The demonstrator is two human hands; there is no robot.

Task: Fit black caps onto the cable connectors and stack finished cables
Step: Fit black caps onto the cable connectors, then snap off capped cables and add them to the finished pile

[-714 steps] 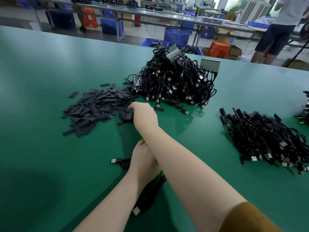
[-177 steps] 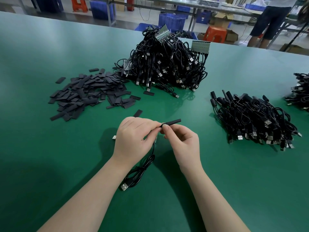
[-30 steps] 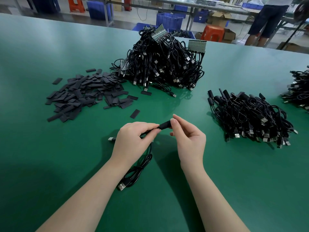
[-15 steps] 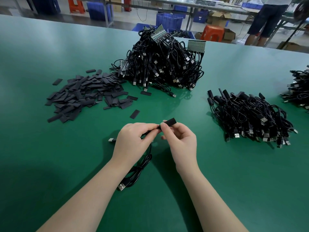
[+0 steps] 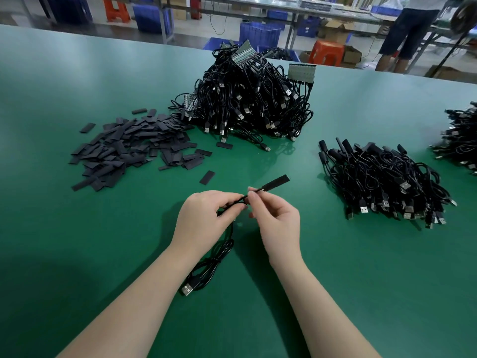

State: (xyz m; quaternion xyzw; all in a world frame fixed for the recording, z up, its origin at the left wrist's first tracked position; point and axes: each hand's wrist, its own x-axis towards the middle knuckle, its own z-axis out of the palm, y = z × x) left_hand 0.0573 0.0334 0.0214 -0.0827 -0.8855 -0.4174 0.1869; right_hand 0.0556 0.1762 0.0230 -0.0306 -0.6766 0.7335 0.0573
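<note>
Above the green table, my left hand (image 5: 206, 218) and my right hand (image 5: 276, 218) both pinch one black cable (image 5: 214, 264). A black cap (image 5: 276, 182) sits on its connector end and points up to the right, past my right fingertips. The rest of the cable hangs in a loop to the table, with its USB plug (image 5: 187, 290) lying by my left forearm. A pile of loose black caps (image 5: 129, 148) lies at the left. A tall heap of uncapped cables (image 5: 253, 99) stands behind. The stack of capped cables (image 5: 382, 179) lies at the right.
One loose cap (image 5: 207, 177) lies just ahead of my hands. Another cable heap (image 5: 462, 140) sits at the right edge. Beyond the table's far edge are blue crates (image 5: 259, 34), an orange stool (image 5: 326, 52) and a standing person (image 5: 410, 29).
My right fingers slid back from the cap to the cable just behind it. The whole cap now sticks out, angled up to the right. My left hand stayed in place.
</note>
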